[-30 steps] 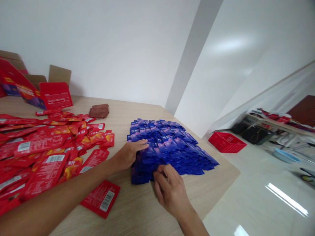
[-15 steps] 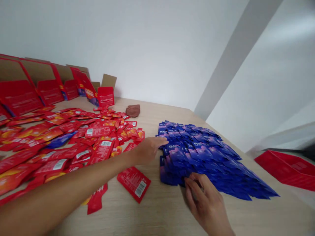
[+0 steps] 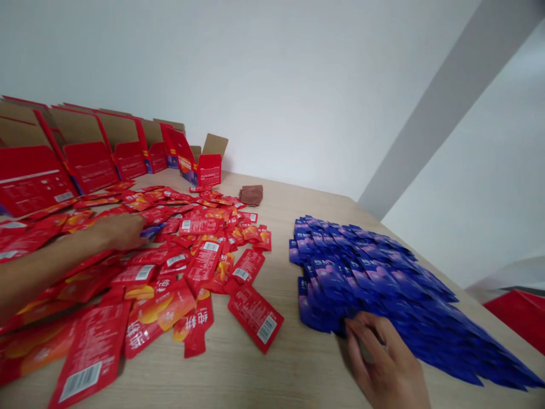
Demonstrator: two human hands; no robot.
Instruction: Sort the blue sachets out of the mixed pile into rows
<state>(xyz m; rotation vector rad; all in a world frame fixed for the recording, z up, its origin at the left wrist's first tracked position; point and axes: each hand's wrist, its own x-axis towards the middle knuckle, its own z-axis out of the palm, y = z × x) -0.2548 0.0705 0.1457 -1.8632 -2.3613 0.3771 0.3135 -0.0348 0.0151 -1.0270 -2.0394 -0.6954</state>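
Observation:
My left hand (image 3: 119, 230) reaches out over a wide heap of red sachets (image 3: 200, 255), its fingertips at a lone blue sachet (image 3: 152, 230) lying among them. Motion smears the fingers, so their grip does not show. My right hand (image 3: 383, 363) rests at the near edge of a big fanned pile of blue sachets (image 3: 374, 272). Its fingers are bent and apart, with the tips touching the pile. One red sachet (image 3: 255, 309) lies by itself between the two heaps.
Several open red cartons (image 3: 89, 159) stand in a row along the back left of the wooden table (image 3: 289, 375). A brown cloth (image 3: 251, 194) lies near the wall. A red crate (image 3: 517, 309) sits on the floor beyond the table's right edge.
My left hand has left the blue pile and swung left onto the red sachets. The view has turned left. My right hand stays at the blue pile's near edge.

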